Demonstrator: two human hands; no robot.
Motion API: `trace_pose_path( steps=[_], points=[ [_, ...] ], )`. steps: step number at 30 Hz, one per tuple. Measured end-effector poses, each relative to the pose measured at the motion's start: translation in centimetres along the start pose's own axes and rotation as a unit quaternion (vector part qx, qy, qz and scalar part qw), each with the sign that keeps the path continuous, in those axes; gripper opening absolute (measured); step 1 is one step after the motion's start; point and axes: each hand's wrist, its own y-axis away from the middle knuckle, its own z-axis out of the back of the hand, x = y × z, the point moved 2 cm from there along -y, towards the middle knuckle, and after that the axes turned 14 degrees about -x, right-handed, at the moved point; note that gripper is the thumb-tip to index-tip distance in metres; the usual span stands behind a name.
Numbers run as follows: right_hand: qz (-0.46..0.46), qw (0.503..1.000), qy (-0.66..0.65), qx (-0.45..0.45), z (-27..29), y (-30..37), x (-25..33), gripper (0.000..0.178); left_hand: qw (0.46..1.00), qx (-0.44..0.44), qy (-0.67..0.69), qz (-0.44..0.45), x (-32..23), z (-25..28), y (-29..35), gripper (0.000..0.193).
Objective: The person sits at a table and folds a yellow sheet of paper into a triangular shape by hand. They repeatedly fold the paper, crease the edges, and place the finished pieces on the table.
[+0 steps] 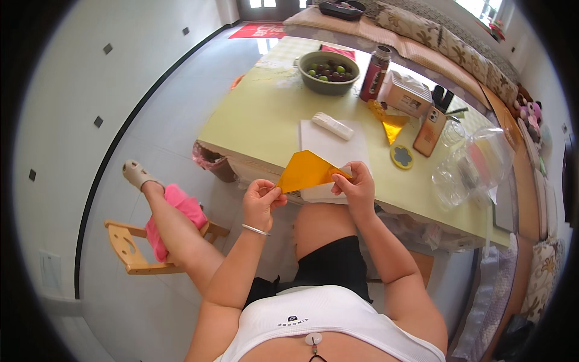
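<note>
A folded sheet of shiny gold paper [307, 171] is stretched between my two hands, just above the table's near edge. My left hand [263, 199] pinches its left corner between thumb and fingers. At the right corner, my right hand [357, 183] grips the paper the same way. The paper has a flat top point and slanting sides. Beneath and behind it lies a white board or sheet [356, 151], with a white oblong packet [333, 126] on it. Farther right is another folded gold paper piece [393, 127].
On the pale green table [259, 114] stand a bowl of grapes [329, 86], a dark red bottle [375, 73], a tissue box [408, 93], a phone [430, 131], a yellow flower-shaped item [401, 157] and a clear plastic container [470, 169]. A wooden chair [129, 253] is at the left.
</note>
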Motion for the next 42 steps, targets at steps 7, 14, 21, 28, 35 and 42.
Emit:
trace_pose_path(
  steps=[7, 14, 21, 28, 35, 42],
  points=[
    [0.028, 0.998, -0.046, -0.014, -6.4, 3.2, -1.6, 0.014, 0.996, -0.053, 0.078, -0.002, -3.1, 5.5, 1.2, 0.008],
    [0.147, 0.987, -0.013, 0.067, -9.5, 5.2, -3.9, 0.021, 0.977, -0.084, 0.196, 0.017, -4.2, 10.2, 2.1, 0.008],
    [0.063, 0.990, -0.001, 0.129, -11.7, 6.9, -3.9, 0.021, 0.982, -0.124, 0.139, -0.020, -4.1, 14.0, 2.3, 0.011],
    [-0.063, 0.989, -0.021, 0.129, -12.2, 7.5, -4.4, 0.024, 0.985, -0.130, 0.109, -0.038, -4.9, 15.0, 3.6, 0.028],
    [-0.131, 0.975, 0.023, 0.180, -11.9, 7.5, -3.5, 0.019, 0.988, -0.146, 0.008, -0.053, -5.4, 16.3, 4.0, 0.022],
    [-0.203, 0.954, 0.093, 0.200, -10.9, 6.9, -3.6, 0.015, 0.984, -0.134, -0.071, -0.088, -5.8, 16.8, 4.5, 0.013]
  ],
)
